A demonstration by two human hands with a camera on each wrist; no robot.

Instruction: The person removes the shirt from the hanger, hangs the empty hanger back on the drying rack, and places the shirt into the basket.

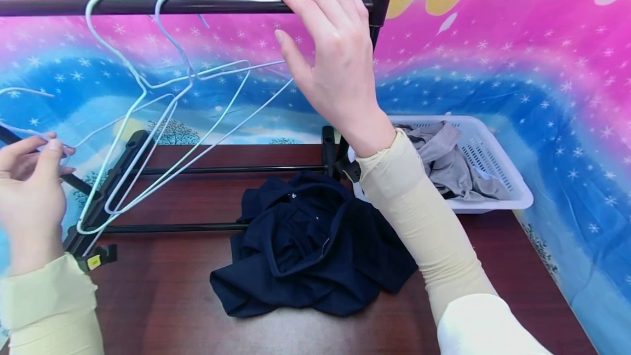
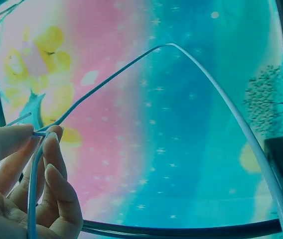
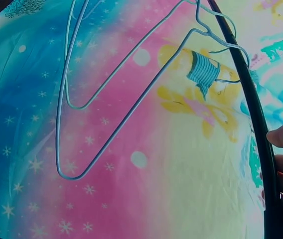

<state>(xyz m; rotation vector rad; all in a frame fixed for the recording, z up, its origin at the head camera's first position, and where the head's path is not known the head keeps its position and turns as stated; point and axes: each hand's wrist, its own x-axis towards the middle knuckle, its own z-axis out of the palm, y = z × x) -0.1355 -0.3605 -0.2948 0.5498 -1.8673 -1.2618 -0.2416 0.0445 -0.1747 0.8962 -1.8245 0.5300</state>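
Observation:
In the head view my left hand (image 1: 34,190) pinches a thin pale lilac hanger (image 2: 211,77) just below its hook, thumb against fingertips. Its hook stands free of the rail, above the hand. A pale green hanger (image 1: 112,43) and a lilac hanger (image 1: 172,40) hang from the black rail (image 1: 231,5) of a clothes rack. My right hand (image 1: 335,43) grips that rail close to its right end post, fingers over the top and thumb lower down. Part of the rail is hidden under those fingers.
A crumpled dark navy garment (image 1: 305,289) lies on the dark red-brown table (image 1: 162,311), partly over the rack's lower bars. Behind my right forearm, a white basket (image 1: 522,196) holds grey clothing (image 1: 443,147). A patterned cloth (image 1: 557,125) hangs behind everything.

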